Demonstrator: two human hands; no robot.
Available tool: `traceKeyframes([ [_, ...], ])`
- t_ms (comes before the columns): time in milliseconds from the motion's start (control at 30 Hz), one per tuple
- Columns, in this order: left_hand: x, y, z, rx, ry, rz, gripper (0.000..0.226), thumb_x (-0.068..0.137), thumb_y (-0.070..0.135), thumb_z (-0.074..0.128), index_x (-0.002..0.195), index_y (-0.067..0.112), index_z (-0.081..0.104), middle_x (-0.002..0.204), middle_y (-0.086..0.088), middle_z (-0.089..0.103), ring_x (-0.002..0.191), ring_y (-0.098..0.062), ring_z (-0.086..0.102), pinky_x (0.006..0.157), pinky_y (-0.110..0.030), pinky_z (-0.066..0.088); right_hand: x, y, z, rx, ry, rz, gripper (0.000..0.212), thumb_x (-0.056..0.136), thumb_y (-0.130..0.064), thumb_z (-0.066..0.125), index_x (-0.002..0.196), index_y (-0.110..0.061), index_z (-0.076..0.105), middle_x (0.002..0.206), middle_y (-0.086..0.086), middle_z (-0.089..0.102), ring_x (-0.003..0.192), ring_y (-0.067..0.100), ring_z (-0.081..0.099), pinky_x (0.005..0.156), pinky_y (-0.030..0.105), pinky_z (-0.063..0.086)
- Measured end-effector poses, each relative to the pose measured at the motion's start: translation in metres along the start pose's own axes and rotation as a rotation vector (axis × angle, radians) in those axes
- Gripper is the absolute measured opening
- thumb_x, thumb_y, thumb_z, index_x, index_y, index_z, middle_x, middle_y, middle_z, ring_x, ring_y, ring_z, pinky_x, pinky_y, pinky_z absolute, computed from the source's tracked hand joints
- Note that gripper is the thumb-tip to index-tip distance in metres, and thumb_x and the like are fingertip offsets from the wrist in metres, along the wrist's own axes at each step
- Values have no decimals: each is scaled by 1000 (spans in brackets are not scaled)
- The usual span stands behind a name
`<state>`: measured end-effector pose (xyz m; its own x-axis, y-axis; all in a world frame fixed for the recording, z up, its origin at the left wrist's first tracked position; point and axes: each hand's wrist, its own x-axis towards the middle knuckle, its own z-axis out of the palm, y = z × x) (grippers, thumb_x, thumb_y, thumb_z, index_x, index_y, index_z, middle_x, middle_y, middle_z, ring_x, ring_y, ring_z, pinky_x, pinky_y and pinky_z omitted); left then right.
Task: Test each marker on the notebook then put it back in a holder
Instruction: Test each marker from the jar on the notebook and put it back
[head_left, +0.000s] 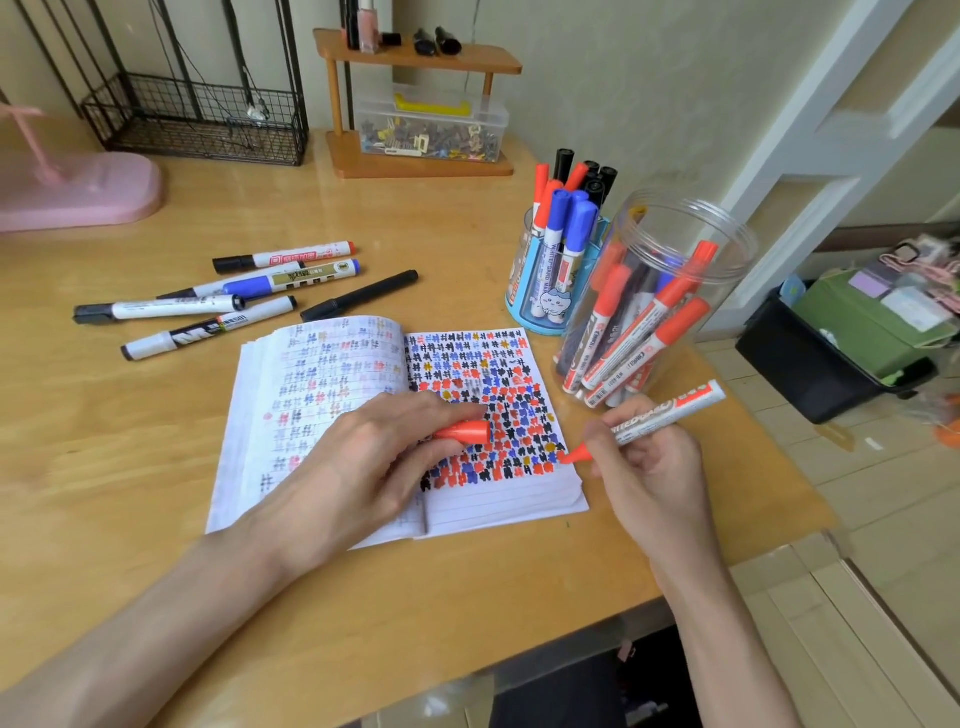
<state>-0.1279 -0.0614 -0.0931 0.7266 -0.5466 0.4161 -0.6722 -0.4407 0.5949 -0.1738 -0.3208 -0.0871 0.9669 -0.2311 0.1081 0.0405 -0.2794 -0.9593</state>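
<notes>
Right hand (649, 467) grips the cylindrical marker (660, 418), red tip at the lined notebook's (498, 499) right edge. Left hand (363, 457) pinches the smooth red cap (465, 432) (resting on the page).

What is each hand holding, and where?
The right hand grips the white-barrelled red marker low on its barrel, near the tip; left hand pinches a red plastic cap.

red marker (665, 413): "WHITEBOARD" | upright blue marker (549, 249): "WHITEBOARD MA…"
</notes>
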Motion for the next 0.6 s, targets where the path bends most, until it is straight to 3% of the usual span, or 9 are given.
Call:
traceKeyframes([
  [67, -1, 2, -1, -32, 40, -53, 29, 100, 39, 66, 128, 32, 71, 99, 36, 65, 83, -3, 64, 77, -9, 44, -1, -7, -1, 139, 1, -21, 13, 99, -10, 67, 99, 1, 60, 71, 4, 68, 64, 9, 64, 57, 20, 51],
  [167, -1, 6, -1, -101, 70, -115, 26, 90, 42, 72, 115, 40, 73, 79, 35, 59, 61, 1, 53, 61, -5, 35, -8, -18, 2, 300, -53, -62, 17, 95, -13, 70, 102, -1, 61, 77, 30, 57, 59, 19, 53, 52, 22, 45],
  [267, -1, 7, -1, -158, 76, -160, 22, 88, 43, 73, 109, 38, 72, 72, 31, 59, 54, 1, 48, 54, -7, 31, -13, -24, 14, 341, -124, -96, 12, 88, -14, 74, 95, -7, 66, 66, 14, 54, 55, 18, 48, 51, 23, 42],
  [367, -1, 8, -2, -216, 67, -194, 18, 90, 35, 76, 107, 30, 75, 63, 25, 58, 45, -4, 42, 49, -9, 27, -15, -25, 26, 356, -169, -81, 17, 84, -12, 77, 96, -4, 67, 66, 5, 60, 56, 16, 52, 52, 21, 43],
  [467, -1, 9, -4, -257, 56, -183, 16, 92, 32, 76, 107, 27, 74, 69, 26, 65, 42, -5, 40, 47, -14, 29, -16, -25, 32, 319, -210, -89, 21, 89, -20, 78, 103, -6, 71, 74, 12, 68, 62, 20, 60, 58, 23, 46],
  [533, -1, 8, -5, -282, 55, -182, 16, 93, 36, 73, 108, 31, 73, 69, 14, 68, 43, -8, 42, 46, -20, 32, -17, -26, 33, 323, -244, -86, 23, 94, -32, 70, 106, -14, 75, 82, 19, 71, 66, 26, 63, 63, 28, 48],
  [600, -1, 7, -5, -291, 66, -192, 17, 94, 37, 72, 110, 32, 74, 62, 13, 60, 45, -7, 39, 47, -18, 30, -16, -27, 35, 332, -245, -79, 24, 97, -35, 63, 107, -18, 77, 87, 21, 73, 70, 28, 66, 67, 29, 50],
])
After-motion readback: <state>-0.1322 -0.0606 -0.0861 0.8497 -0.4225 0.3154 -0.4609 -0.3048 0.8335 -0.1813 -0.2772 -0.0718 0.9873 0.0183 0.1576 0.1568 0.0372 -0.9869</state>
